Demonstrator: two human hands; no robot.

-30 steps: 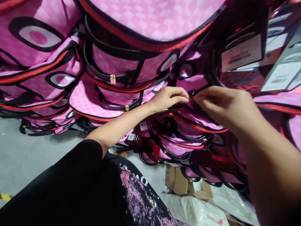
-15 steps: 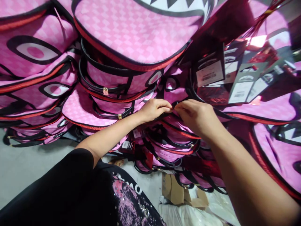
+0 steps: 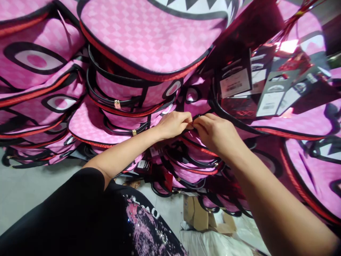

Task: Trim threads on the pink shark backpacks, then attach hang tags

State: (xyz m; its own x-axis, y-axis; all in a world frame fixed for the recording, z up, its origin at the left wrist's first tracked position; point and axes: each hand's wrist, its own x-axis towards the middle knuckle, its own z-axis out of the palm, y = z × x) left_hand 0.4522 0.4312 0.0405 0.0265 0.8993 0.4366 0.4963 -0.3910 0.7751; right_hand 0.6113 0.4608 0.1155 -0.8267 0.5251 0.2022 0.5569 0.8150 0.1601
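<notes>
My left hand [image 3: 174, 123] and my right hand [image 3: 213, 129] meet fingertip to fingertip in the middle of the view. Both are pinched closed. Whatever sits between the fingertips is too small and dark to make out. Around them are stacked pink checkered bags with black piping, red zipper edges and printed eyes. One pink bag [image 3: 128, 89] with a black handle and a gold-coloured fitting lies just left of my left hand. Below my fingers another pink bag [image 3: 190, 165] shows its handle. Several hang tags [image 3: 271, 96] with barcode labels lie on a bag to the upper right.
A large bag [image 3: 149, 39] with printed teeth overhangs the stack. More bags [image 3: 34, 60] are piled at the left. Thin red cords [image 3: 293, 21] hang by the tags. On the floor stand a cardboard box [image 3: 195, 213] and whitish plastic sheeting [image 3: 213, 244].
My right hand has shifted slightly left and its fingertips are closer to my left hand's. Both hands remain pinched, and the view has drifted a little.
</notes>
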